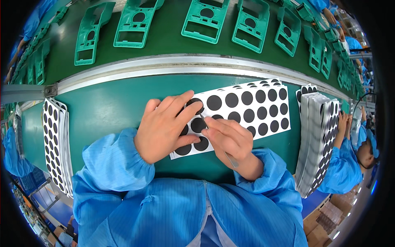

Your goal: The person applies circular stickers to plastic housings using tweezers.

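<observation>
White sheets of round black stickers (260, 96) lie in a small fanned stack on the green worktop in front of me. My left hand (162, 125) rests on the left end of the top sheet, fingers stretched and apart, partly covering several stickers. Slim metal tweezers (231, 159) are pinched in my right hand (230, 140), just to the right of the left fingers. Their tip reaches a black sticker near my left index finger. Whether the tip has lifted that sticker's edge I cannot tell.
A thick pile of sticker sheets (314, 140) stands at the right, a thinner pile (55, 144) at the left. Beyond a metal rail (173, 61), several green plastic housings (205, 20) lie on a dark green belt. A co-worker (345, 164) sits at the right.
</observation>
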Motion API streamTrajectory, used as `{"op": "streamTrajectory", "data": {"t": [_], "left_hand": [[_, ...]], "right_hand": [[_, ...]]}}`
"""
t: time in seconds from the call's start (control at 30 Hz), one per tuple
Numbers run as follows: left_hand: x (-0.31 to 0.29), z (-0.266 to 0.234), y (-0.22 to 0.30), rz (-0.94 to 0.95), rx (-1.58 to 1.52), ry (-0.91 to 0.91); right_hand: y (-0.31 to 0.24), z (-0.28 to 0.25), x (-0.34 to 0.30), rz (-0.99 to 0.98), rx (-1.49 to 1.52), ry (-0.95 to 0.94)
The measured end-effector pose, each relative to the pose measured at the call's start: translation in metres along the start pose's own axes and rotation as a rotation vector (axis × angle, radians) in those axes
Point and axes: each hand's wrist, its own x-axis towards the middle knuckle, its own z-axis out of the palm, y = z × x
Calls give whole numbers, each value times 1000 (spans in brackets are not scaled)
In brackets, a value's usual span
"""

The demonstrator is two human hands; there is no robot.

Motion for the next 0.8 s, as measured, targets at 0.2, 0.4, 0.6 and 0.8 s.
{"op": "streamTrajectory", "data": {"t": [0.2,0.4,0.6,0.8], "left_hand": [[6,-12,0,35,38,-110],[35,-31,-13,157,34,-188],[181,-14,-1,-9,25,66],[283,25,-23,-158,167,38]], "right_hand": [[-30,-44,1,48,205,-60],[-26,-79,5,649,648,548],[17,-83,8,767,799,802],[14,-78,8,797,803,856]]}}
